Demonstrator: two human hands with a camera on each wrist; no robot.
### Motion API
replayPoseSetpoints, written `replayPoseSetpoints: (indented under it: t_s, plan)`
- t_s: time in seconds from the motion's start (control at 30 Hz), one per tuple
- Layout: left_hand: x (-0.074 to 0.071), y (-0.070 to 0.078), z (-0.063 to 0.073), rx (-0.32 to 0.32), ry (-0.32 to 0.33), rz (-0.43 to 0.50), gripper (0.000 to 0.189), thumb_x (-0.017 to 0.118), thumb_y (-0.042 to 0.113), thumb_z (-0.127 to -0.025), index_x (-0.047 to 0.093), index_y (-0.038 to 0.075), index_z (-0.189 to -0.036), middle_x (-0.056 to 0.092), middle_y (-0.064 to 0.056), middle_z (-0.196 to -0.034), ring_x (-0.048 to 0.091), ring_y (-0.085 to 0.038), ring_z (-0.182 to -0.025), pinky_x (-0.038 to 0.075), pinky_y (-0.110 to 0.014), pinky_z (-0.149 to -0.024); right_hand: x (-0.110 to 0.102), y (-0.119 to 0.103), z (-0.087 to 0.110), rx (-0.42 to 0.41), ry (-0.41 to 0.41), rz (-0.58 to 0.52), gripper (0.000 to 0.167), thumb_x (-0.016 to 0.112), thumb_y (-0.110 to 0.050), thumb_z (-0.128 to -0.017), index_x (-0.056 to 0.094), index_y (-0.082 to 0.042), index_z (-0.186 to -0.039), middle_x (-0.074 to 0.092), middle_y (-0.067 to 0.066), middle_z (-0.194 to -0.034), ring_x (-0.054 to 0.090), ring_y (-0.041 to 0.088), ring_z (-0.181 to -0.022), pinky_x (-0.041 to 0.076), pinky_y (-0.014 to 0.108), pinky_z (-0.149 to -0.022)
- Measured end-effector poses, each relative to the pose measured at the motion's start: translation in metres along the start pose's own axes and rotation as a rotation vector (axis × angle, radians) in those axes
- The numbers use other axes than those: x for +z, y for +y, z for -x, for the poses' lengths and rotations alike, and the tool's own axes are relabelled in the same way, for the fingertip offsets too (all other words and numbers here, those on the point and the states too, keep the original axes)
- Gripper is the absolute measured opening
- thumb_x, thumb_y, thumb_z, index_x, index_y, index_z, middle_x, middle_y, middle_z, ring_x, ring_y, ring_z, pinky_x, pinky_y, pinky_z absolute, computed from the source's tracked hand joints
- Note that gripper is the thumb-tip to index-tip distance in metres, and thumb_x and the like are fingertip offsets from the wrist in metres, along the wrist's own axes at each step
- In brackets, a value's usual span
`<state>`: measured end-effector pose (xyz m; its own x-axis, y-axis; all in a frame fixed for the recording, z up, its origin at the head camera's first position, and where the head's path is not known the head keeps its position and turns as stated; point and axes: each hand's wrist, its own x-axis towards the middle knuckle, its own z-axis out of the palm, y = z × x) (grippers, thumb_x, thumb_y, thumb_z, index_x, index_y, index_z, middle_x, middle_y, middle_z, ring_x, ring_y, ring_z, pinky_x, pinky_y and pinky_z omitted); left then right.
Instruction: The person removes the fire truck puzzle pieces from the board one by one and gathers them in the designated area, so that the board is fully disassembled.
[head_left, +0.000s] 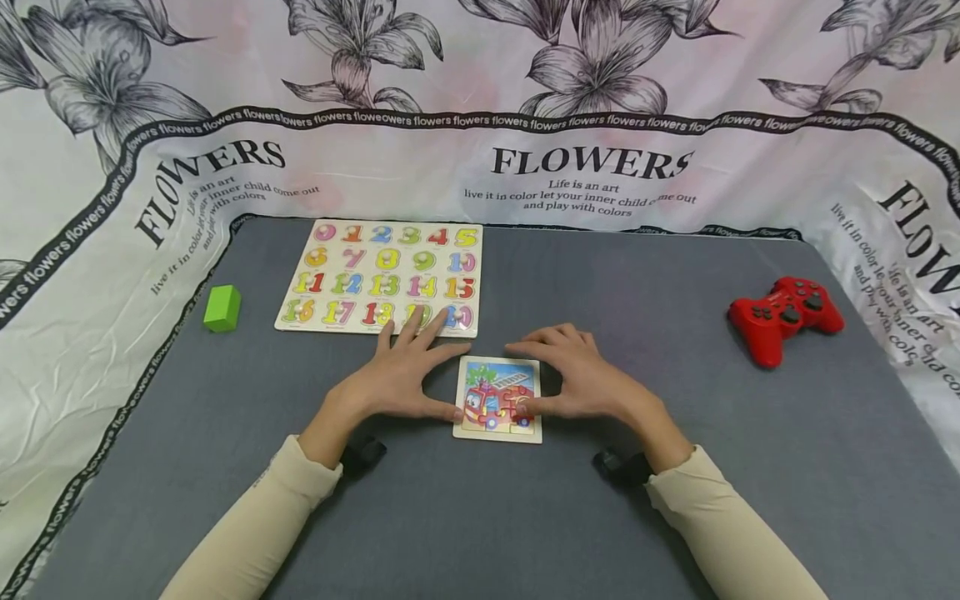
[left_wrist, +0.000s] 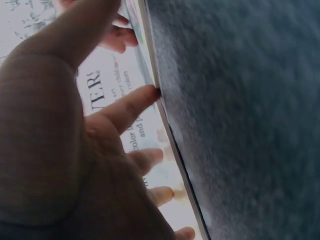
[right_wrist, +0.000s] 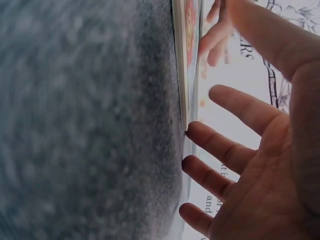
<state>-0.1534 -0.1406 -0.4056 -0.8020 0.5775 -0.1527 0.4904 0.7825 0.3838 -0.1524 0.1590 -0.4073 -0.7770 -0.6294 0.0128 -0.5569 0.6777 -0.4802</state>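
Note:
A small square jigsaw puzzle [head_left: 498, 375] with a red fire truck picture lies flat on the table between both hands. My left hand [head_left: 397, 375] has its thumb tip at the puzzle's left edge; its fingers are spread, reaching over the lower edge of a wooden number board [head_left: 367, 258]. On the other side, the right hand [head_left: 581, 379] lays its thumb over the truck's right part, with the fingers extended beyond the top right corner. In the right wrist view, the fingers of the right hand [right_wrist: 265, 165] are stretched out beside the puzzle's pale edge [right_wrist: 182, 75].
A green block [head_left: 222, 308] stands at the table's left side. A red game controller [head_left: 783, 317] lies at the right. Behind the grey table [head_left: 480, 525] hangs a white flowered cloth [head_left: 420, 167]. Dark wrist cameras sit under both wrists.

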Motion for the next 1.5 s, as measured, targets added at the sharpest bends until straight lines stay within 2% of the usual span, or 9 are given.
replayPoseSetpoints:
  t_s: [0.13, 0.43, 0.73, 1.5]
  plan:
    - [0.0011, 0.0014, -0.0012, -0.006, 0.001, -0.014, 0.096, 0.077, 0.068, -0.076, 0.042, 0.028, -0.156, 0.005, -0.01, -0.173, -0.006, -0.042, -0.159, 0.0, -0.075, -0.119, 0.0019, -0.0003, -0.0001, -0.011, 0.006, 0.022, 0.076, 0.085, -0.051, -0.076, 0.06, -0.025, -0.143, 0.058, 0.007, -0.138, 0.043, 0.03, -0.13, 0.031, 0.057, -0.099]
    - [0.0029, 0.0005, -0.0005, 0.0, 0.011, -0.019, 0.096, 0.078, 0.069, -0.074, 0.043, 0.03, -0.155, 0.006, -0.01, -0.173, -0.006, -0.042, -0.159, 0.001, -0.075, -0.119, 0.0049, 0.0006, -0.0001, -0.006, 0.008, 0.032, 0.077, 0.086, -0.051, -0.075, 0.06, -0.025, -0.143, 0.055, 0.009, -0.14, 0.042, 0.032, -0.132, 0.03, 0.059, -0.102]
    - [0.0061, -0.0022, -0.0011, -0.009, -0.026, 0.012, 0.115, 0.083, 0.074, -0.062, 0.037, 0.031, -0.159, -0.002, -0.005, -0.174, -0.013, -0.039, -0.159, -0.003, -0.073, -0.119, 0.0074, -0.0003, 0.0019, -0.002, 0.002, 0.025, 0.087, 0.086, -0.058, -0.071, 0.058, -0.021, -0.145, 0.054, 0.008, -0.141, 0.041, 0.03, -0.131, 0.03, 0.058, -0.101]
    - [0.0089, -0.0039, -0.0013, 0.003, -0.017, -0.009, 0.117, 0.084, 0.075, -0.06, 0.037, 0.031, -0.158, -0.001, -0.006, -0.174, -0.015, -0.038, -0.159, -0.002, -0.072, -0.12, 0.0086, -0.0008, 0.0043, -0.012, 0.005, 0.046, 0.092, 0.09, -0.055, -0.067, 0.057, -0.021, -0.146, 0.05, 0.01, -0.145, 0.041, 0.031, -0.131, 0.03, 0.056, -0.099]
